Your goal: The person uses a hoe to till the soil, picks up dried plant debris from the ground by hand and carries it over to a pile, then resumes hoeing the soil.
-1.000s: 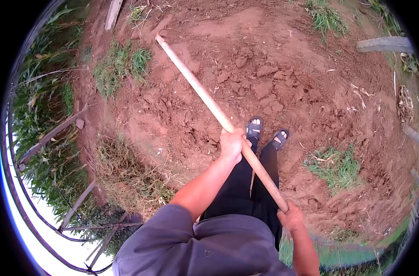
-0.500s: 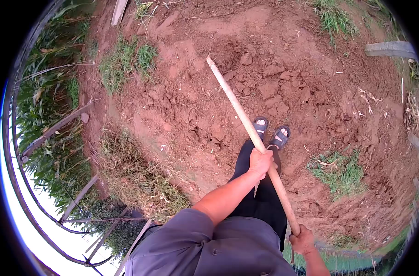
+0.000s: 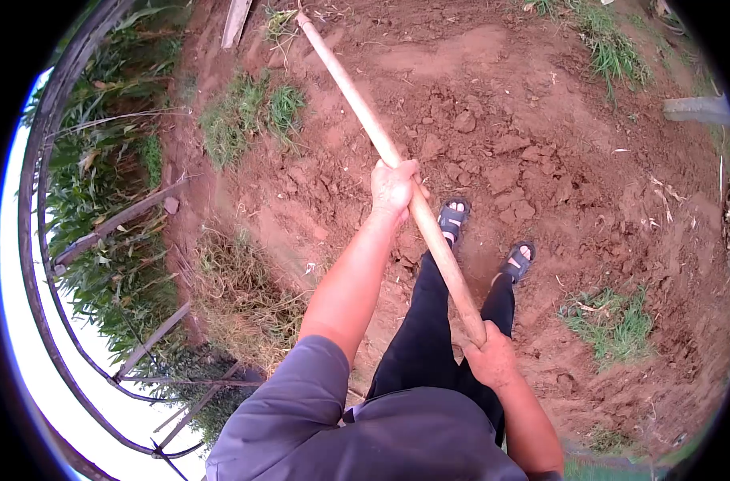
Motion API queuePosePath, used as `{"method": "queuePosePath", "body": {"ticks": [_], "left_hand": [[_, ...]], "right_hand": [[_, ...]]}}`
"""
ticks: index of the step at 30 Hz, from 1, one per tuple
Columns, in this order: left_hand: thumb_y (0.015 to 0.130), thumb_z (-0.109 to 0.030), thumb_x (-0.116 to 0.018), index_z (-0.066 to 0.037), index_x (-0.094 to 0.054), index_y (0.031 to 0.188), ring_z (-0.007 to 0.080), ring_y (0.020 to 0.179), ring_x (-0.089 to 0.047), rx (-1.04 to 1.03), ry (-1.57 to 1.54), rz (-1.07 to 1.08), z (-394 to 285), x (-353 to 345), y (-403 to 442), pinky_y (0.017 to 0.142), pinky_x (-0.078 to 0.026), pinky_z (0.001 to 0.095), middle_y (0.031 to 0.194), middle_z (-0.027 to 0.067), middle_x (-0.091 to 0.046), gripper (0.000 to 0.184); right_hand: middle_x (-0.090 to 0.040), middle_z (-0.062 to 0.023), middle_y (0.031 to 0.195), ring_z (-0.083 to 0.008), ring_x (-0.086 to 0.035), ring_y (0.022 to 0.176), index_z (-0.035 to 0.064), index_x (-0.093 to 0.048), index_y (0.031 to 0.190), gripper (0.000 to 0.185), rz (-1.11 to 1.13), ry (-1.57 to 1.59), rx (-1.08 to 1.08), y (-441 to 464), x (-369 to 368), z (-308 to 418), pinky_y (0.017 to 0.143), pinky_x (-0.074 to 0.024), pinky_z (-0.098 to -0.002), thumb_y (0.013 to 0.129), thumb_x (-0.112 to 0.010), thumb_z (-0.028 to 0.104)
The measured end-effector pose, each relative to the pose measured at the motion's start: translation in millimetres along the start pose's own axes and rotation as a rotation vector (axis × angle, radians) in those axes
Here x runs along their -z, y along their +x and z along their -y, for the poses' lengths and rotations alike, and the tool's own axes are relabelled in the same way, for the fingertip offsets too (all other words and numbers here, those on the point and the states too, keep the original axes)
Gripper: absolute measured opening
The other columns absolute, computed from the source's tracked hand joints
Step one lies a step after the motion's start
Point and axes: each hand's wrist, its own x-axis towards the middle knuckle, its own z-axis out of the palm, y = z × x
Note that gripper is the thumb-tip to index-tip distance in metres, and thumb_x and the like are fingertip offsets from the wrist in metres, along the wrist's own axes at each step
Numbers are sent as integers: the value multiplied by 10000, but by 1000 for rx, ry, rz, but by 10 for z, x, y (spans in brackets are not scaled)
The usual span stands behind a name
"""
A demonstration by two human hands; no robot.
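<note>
A long, pale wooden pole (image 3: 351, 92) slants across the view, from the upper left down to near my right thigh. My left hand (image 3: 391, 190) is wrapped around its middle, with the arm stretched forward. Lower down, my right hand (image 3: 492, 358) is closed around the near end. The far end reaches the top edge near a small weed tuft; whether a tool head is fixed there I cannot tell. Beneath the pole lies loose, reddish-brown soil with broken clods (image 3: 509, 170). My sandalled feet (image 3: 453, 218) stand on it, apart from each other.
Grass tufts grow at the left (image 3: 253, 112) and right (image 3: 609, 325). A heap of dry weeds (image 3: 241, 301) lies left of me. Beyond it are tall green plants (image 3: 100, 184) and a curved metal frame (image 3: 30, 264). A grey post (image 3: 697, 111) stands at the right.
Both hands have moved forward and leftward with the pole, its far end now near the top edge. My right hand has come in closer to my legs. My feet are farther apart.
</note>
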Motion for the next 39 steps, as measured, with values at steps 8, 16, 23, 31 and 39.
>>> {"method": "queuePosePath", "body": {"ticks": [8, 16, 23, 31, 39], "left_hand": [[883, -21, -615, -7, -455, 971, 255, 473, -583, 571, -7, 194, 1591, -83, -1071, 422, -539, 411, 708, 106, -543, 183], [877, 0, -614, -8, -414, 1029, 264, 504, -610, 337, -172, 1, 709, 461, -413, 456, -545, 394, 760, 118, -553, 251], [911, -49, -601, -17, -416, 1051, 221, 458, -564, -102, -13, -54, -626, 1163, 1472, 396, -507, 356, 768, 105, -547, 235], [915, -77, -638, -20, -450, 1050, 210, 447, -563, 338, -116, 32, 923, 600, 473, 380, -497, 364, 722, 86, -548, 239], [849, -17, -589, -50, -472, 947, 233, 413, -520, 519, -457, -145, 1037, 716, -228, 371, -477, 373, 685, 93, -510, 156]], "right_hand": [[-679, -251, 794, -441, -691, 772, -2, -615, 895, 217, 36, -122, -377, -1226, 94, -597, 708, -556, -486, 732, -658, 136], [-700, -233, 857, -436, -694, 842, 40, -644, 953, 283, 13, -157, -197, -338, -29, -141, 772, -555, -497, 722, -683, 200], [-701, -249, 933, -443, -685, 916, 44, -637, 1056, 303, -1, 70, 70, 1197, -965, 1494, 834, -536, -498, 856, -658, 271], [-711, -200, 897, -388, -707, 891, 40, -658, 939, 233, 154, -19, -339, 200, -515, 534, 810, -555, -468, 788, -701, 211], [-688, -254, 823, -456, -690, 820, 40, -616, 968, 289, 3, -370, -145, -225, -341, -95, 740, -551, -523, 759, -692, 226]]}}
